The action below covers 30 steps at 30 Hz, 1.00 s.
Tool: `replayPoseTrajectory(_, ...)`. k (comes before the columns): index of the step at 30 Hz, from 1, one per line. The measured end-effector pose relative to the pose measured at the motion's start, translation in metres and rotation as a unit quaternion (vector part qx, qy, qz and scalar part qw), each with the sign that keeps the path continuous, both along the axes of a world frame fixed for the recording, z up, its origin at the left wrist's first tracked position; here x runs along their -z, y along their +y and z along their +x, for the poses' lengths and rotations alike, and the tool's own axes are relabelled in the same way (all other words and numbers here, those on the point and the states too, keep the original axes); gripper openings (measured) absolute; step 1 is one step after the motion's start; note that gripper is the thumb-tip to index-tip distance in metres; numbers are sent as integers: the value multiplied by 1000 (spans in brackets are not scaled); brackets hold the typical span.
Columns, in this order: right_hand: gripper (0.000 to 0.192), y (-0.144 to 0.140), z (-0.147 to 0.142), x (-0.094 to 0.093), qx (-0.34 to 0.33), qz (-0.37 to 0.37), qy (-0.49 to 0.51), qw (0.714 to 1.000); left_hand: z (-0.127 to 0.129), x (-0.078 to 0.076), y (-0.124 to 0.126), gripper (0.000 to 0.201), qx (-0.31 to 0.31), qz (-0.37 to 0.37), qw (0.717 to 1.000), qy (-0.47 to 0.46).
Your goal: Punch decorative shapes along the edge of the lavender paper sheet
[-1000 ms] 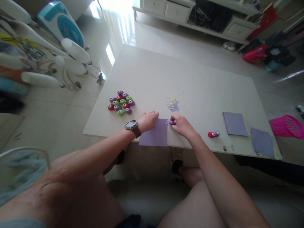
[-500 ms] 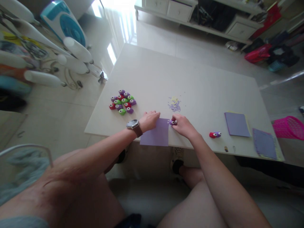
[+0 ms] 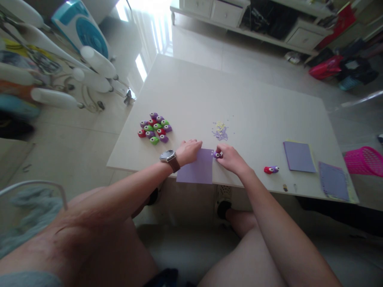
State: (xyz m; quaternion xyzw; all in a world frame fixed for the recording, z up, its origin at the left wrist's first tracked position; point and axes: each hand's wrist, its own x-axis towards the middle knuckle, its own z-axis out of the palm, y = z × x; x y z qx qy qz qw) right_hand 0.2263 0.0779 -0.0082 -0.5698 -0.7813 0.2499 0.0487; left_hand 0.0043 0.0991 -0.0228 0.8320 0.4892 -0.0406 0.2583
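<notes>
My left hand (image 3: 189,152) rests unclenched on purple paper (image 3: 202,169) overhanging the tabletop's (image 3: 254,103) near edge; my right hand (image 3: 229,158) grips a craft punch (image 3: 217,155).

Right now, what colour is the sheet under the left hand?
The sheet is purple, seen in head view.

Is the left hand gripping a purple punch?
No, the right hand grips the purple punch; the left hand rests on the purple sheet.

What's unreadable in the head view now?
All head view:
Purple eye-marked piece: partly hidden by the right hand.
Purple sheet: upper-left part covered by the left hand.
Watch: dial too small to read.
Small dark item: too small to identify.
Pink basket: cut off by the right edge.
</notes>
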Motion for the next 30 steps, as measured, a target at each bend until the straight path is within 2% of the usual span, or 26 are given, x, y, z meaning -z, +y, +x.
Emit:
replayPoseTrajectory(17,23,-1,-1,2,-7,-10,-5,1000,1,-4,-1,32,3,-2,1000,5)
replayPoseTrajectory(23,23,-1,-1,3,-18,-15,4,1000,0,0,0,34,2,0,1000,-1)
replayPoseTrajectory(30,21,2,8,2,-2,-5,-28,1000,1,1,1,37,2,-3,1000,-2)
